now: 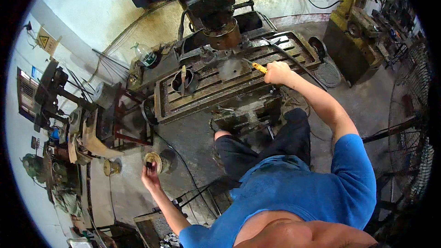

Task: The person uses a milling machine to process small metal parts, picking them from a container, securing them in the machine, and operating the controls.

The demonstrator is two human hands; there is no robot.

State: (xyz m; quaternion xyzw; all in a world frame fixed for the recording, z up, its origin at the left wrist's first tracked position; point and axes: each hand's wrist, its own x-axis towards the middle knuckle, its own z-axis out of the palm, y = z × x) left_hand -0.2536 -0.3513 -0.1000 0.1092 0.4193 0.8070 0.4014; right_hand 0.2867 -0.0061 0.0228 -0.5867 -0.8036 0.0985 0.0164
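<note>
My right hand [277, 72] is closed round the yellow handle of a slim tool [259, 67]. Its thin tip points left toward a pale grey metal block [233, 70] on the slotted machine table [206, 98]; whether they touch is unclear. Out to my left, my left hand [149, 177] pinches a small dark block [149, 165]. That hand is above or beside a pale round bucket [156, 160] on the floor. A dark pot [189, 86] with a brush [183, 74] standing in it sits at the table's left part.
The machine's dark head [209, 0] hangs over the table. A long bar [294, 59] lies across its right end. A clear plastic bottle [145, 55] stands behind on the left. A cable [183, 165] runs along the floor; a wire-mesh guard [409, 96] rises at right.
</note>
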